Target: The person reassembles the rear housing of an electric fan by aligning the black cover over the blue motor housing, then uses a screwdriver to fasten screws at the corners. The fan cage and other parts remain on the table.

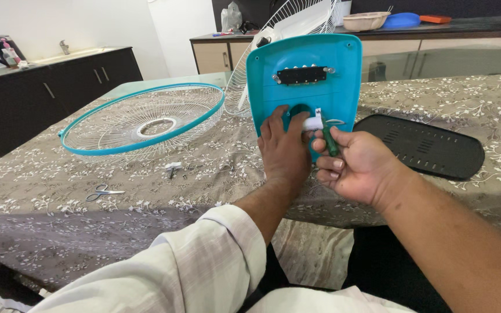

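A teal fan base panel (305,87) stands on its edge on the table (59,226), flat underside facing the person, long axis running up and down. A black rectangular plate (301,75) is fixed across its upper part, lying crosswise.

The left hand (284,149) lies against the lower middle of the panel, fingers spread over a dark round opening, touching a white fitting (313,123). The right hand (359,165), just right of it, is closed around a green-handled screwdriver (330,141), whose shaft points up and left toward the white fitting.

Left of the panel lies a white wire fan guard (143,119) with a teal rim, flat on the cloth. A black slotted cover (421,145) lies right of the panel. Scissors (104,192) lie well left of the panel, near the table's front edge. No readable label shows on the panel.
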